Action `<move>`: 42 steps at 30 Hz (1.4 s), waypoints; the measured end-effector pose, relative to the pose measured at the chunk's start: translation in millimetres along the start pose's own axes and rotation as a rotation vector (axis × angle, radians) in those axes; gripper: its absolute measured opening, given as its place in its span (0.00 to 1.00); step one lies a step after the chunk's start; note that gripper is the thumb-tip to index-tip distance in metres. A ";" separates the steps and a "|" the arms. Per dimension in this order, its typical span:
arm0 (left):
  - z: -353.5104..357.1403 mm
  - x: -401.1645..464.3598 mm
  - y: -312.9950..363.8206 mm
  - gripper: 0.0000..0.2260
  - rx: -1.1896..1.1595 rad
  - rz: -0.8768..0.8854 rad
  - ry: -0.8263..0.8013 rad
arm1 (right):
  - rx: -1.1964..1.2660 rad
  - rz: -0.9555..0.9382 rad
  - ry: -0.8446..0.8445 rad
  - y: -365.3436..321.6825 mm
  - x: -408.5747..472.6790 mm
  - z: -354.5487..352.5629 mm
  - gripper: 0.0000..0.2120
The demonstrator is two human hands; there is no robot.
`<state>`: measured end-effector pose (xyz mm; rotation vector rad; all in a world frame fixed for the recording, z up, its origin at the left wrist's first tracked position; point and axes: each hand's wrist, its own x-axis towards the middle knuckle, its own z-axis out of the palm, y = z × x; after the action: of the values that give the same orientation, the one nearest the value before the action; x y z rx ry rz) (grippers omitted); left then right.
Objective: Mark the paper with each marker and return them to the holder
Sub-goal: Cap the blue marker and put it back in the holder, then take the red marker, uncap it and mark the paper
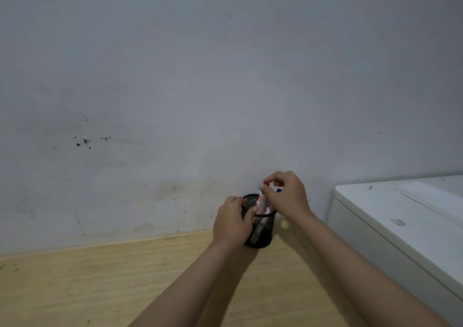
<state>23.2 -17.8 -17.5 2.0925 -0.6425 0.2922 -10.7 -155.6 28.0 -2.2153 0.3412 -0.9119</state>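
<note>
A mesh holder (pixel 260 229) stands on a wooden table (pixel 100 284), close to the wall (pixel 200 76) that rises behind the table's far edge. The left hand (pixel 231 222) wraps around the holder's left side. The right hand (pixel 288 196) is above and to the right of the holder's rim, with its fingers on the top of a marker (pixel 262 199) that stands inside the holder and leans left. A second marker (pixel 278 190) shows just behind that hand. A cabinet (pixel 400 221) sits to the right of the table.
</note>
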 end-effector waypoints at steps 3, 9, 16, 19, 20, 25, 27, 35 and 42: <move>-6.4 -6.5 1.7 0.13 -0.045 0.006 -0.016 | 0.229 -0.058 -0.006 -22.7 -13.5 -25.5 0.05; -50.4 -42.5 42.0 0.20 -0.663 -0.439 -0.271 | 0.433 -0.199 -0.031 -60.9 -80.1 -66.1 0.07; -100.8 -85.6 57.0 0.08 -1.028 -0.574 -0.433 | 0.394 -0.349 -0.218 -72.2 -158.7 -79.7 0.10; -121.1 -101.9 56.5 0.05 -0.924 -0.450 -0.373 | 0.472 -0.233 -0.224 -77.0 -169.7 -82.8 0.14; -126.9 -109.0 56.0 0.05 -0.860 -0.384 -0.382 | 0.524 -0.175 -0.196 -79.5 -171.3 -81.8 0.13; -143.7 -145.9 52.7 0.07 -0.597 -0.126 -0.402 | 0.609 -0.006 -0.081 -98.3 -179.0 -67.7 0.02; -148.5 -155.4 48.8 0.07 -0.597 -0.079 -0.374 | 0.607 0.048 -0.079 -104.1 -183.3 -60.0 0.04; -170.7 -181.8 35.4 0.04 -0.458 -0.101 -0.326 | 0.747 0.097 -0.175 -120.7 -196.5 -50.9 0.10; -185.8 -189.4 29.0 0.02 -0.283 -0.061 -0.231 | 0.707 0.125 -0.316 -123.8 -204.9 -45.9 0.13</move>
<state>-144.9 184.9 26.0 1.8818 -0.7097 -0.0743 -192.4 6.9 32.7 -1.6178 -0.0038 -0.4923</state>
